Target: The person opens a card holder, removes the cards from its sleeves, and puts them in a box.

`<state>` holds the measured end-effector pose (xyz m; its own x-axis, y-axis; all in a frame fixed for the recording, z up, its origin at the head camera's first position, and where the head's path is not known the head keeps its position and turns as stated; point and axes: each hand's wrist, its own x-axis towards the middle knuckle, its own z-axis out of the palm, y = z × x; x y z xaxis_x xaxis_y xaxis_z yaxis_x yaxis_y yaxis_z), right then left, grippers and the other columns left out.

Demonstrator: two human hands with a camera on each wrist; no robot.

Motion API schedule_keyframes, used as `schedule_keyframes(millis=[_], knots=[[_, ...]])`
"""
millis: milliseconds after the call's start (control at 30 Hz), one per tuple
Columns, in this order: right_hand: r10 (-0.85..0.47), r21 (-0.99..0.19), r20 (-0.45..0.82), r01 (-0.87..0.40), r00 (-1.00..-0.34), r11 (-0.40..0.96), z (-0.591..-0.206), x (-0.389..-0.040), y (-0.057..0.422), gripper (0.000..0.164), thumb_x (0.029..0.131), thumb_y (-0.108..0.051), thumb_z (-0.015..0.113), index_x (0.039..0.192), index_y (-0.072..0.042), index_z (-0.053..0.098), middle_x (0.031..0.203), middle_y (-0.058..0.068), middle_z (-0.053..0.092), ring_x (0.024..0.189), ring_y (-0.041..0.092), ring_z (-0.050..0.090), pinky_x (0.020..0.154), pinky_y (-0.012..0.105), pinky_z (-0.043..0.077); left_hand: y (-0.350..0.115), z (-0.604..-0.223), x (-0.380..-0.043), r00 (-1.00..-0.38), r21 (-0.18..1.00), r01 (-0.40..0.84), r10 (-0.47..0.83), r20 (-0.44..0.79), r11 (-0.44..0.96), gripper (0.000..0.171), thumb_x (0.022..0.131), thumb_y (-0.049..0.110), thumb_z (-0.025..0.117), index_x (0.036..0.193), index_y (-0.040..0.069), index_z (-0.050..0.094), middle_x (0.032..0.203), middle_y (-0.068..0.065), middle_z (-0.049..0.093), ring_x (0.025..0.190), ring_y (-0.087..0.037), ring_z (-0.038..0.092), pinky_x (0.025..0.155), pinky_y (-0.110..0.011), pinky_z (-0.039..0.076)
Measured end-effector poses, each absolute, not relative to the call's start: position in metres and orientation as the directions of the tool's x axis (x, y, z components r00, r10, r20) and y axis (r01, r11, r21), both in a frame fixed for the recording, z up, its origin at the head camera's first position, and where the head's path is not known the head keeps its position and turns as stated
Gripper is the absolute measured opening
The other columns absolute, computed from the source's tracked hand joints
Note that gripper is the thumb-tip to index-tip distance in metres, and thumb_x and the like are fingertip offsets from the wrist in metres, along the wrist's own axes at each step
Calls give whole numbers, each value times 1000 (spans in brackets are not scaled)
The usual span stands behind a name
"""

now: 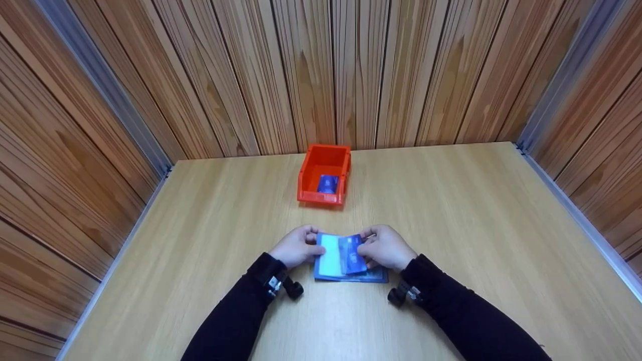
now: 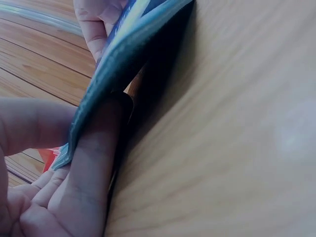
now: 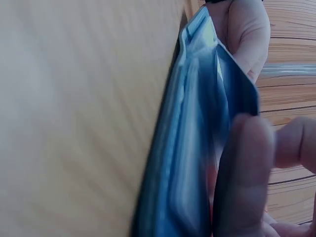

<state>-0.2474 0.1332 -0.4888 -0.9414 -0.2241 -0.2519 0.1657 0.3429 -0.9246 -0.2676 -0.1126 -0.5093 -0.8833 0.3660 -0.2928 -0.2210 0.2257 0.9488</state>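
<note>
A blue folding wallet or card holder (image 1: pixel 329 260) lies spread on the table, with a pale inner face on its left side. My left hand (image 1: pixel 298 246) pinches its left edge; in the left wrist view the stitched flap (image 2: pixel 106 81) passes between thumb and fingers and is lifted off the wood. Between the thumb and fingers of my right hand (image 1: pixel 388 247) is a blue card (image 1: pixel 354 254), tilted over the right part of the wallet. The right wrist view shows layered sleeves (image 3: pixel 185 148) beside blurred fingers (image 3: pixel 247 173). Whether the card sits partly inside a sleeve I cannot tell.
Behind the hands stands an orange-red open-front bin (image 1: pixel 325 197) holding a small blue packet or card (image 1: pixel 328 184). The light wood table (image 1: pixel 210 215) ends at wood-panelled walls (image 1: pixel 311 75) at the back and sides. Each wrist carries a small black camera (image 1: pixel 294 289).
</note>
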Motion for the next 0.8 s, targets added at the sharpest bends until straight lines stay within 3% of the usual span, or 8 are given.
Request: schedule_keyframes(millis=[333, 800], knots=[[-113, -840, -167, 82, -979, 536, -484, -252, 143, 21, 81, -9, 61, 101, -3, 58, 84, 3, 55, 71, 15, 54, 58, 25, 45, -112, -514, -268, -891, 960, -212, 366, -267, 184, 40, 85, -3, 68, 122, 2, 53, 106, -9, 71, 87, -20, 68, 76, -35, 58], [-77, -862, -169, 109, -983, 495, -483, -254, 143, 24, 85, -9, 63, 106, -3, 54, 87, 5, 54, 69, 15, 54, 54, 26, 45, -112, -512, -268, -892, 953, -227, 350, -286, 200, 40, 85, -1, 69, 122, 2, 54, 105, -8, 71, 90, -21, 68, 78, -34, 58]])
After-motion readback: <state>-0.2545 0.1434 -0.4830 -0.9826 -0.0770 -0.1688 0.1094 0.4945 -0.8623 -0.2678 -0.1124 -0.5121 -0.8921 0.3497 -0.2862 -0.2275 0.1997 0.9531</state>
